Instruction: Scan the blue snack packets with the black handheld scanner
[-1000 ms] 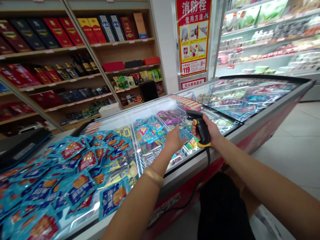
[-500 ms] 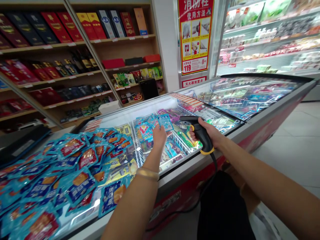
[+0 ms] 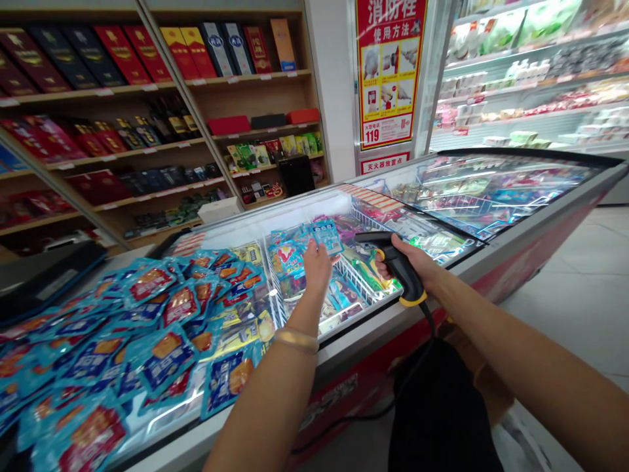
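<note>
Chest freezer (image 3: 354, 344): our left hand (image 3: 317, 272) pinches a blue packet (image 3: 327, 236); our right hand (image 3: 410, 257) grips a barcode scanner (image 3: 407, 278), nose aimed at it.

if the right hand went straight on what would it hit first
Most likely the pale blue plastic packet held up in the left hand, just past the black-and-yellow barcode scanner gripped in the right hand. Depth is hard to judge, so it could pass beside it.
</note>
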